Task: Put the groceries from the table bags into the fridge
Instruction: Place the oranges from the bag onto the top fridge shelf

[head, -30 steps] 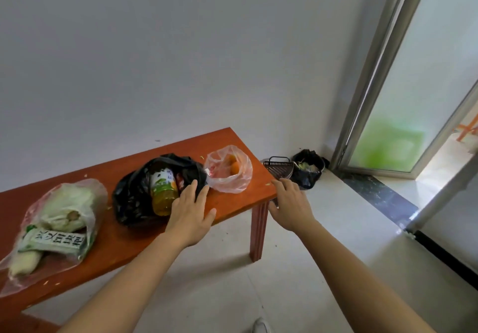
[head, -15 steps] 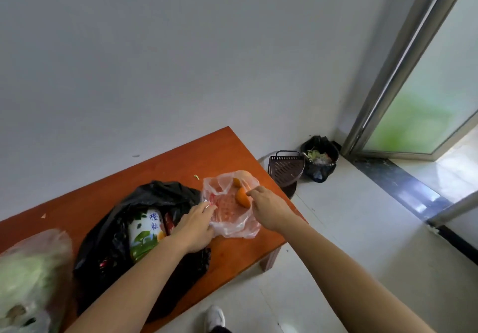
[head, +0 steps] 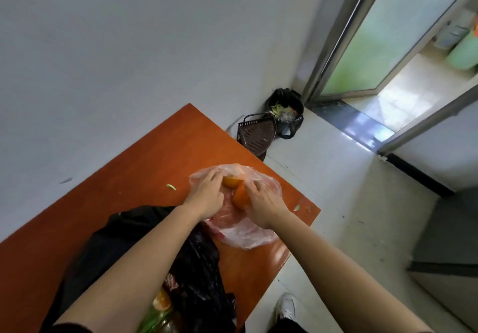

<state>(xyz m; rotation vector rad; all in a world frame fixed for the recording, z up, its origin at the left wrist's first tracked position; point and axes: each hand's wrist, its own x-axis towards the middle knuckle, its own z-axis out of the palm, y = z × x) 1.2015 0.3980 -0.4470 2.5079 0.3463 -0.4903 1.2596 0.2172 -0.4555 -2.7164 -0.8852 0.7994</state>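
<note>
Far left: a black bag (head: pixel 124 242) slumped open on the orange table (head: pixel 129 167), with a bottle (head: pixel 161 319) poking from its mouth at the bottom edge. Further back on the bare tabletop, a green scrap (head: pixel 171 187), lying alone.

Next along, the left hand (head: pixel 207 198): stretched in over the black bag, forearm straight, wrist dipped, fingers curled inside the mouth of the clear bag (head: pixel 248 237) and wrapped round the far orange (head: pixel 231 181). Just beside that fruit, the near orange (head: pixel 240 198), in the same bag by the table's right corner.

Then the right hand (head: pixel 263 203): in from lower right, back of the hand up, fingers hooked over the near orange, palm snug against it. Hard to tell about any plastic caught in either grip. Both hands close together over the bag's opening, knuckles almost meeting.

Past the table's end, on the floor: a brown basket (head: pixel 256 133) near the wall, and a black bin (head: pixel 285 111) just behind it in the corner. Bottom right, a white shoe (head: pixel 285 306) on the tiles beside the table.
</note>
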